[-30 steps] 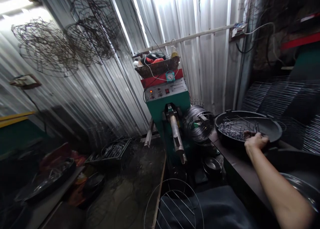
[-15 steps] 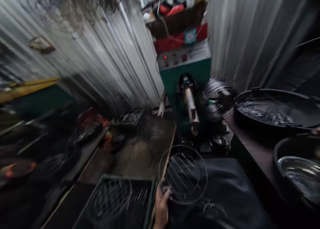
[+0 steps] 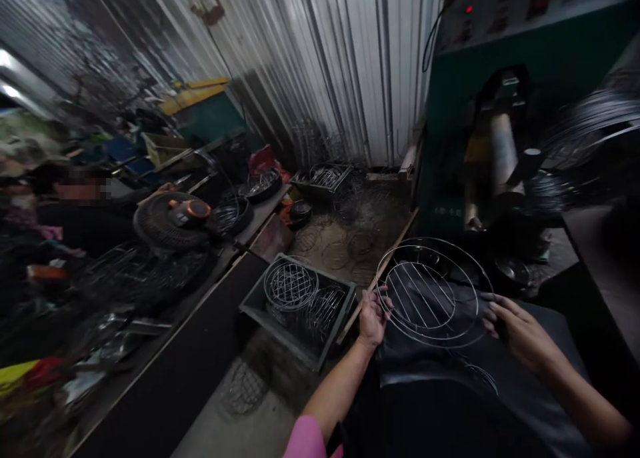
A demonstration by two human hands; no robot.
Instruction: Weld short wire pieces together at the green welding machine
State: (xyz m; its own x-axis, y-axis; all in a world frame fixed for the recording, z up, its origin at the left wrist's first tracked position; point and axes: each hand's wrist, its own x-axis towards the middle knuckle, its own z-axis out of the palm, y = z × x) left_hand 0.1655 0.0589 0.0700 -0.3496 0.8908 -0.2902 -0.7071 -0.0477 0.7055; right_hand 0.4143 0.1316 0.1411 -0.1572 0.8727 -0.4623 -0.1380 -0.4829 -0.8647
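"Which step was this?"
"Positioning, seemingly: the left hand [image 3: 371, 319] pinched the wire rack [image 3: 423, 297] above the dark sheet [image 3: 415, 366]; the right hand's [image 3: 523, 331] fingers reached its opposite rim, pinch unclear."
"And next?"
"That called for even support, I judged."

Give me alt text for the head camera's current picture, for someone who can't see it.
A person's left hand and right hand hold a round wire rack at opposite sides of its rim. To its left is a crate of wire pieces; at right, a green machine; behind, a corrugated metal wall.
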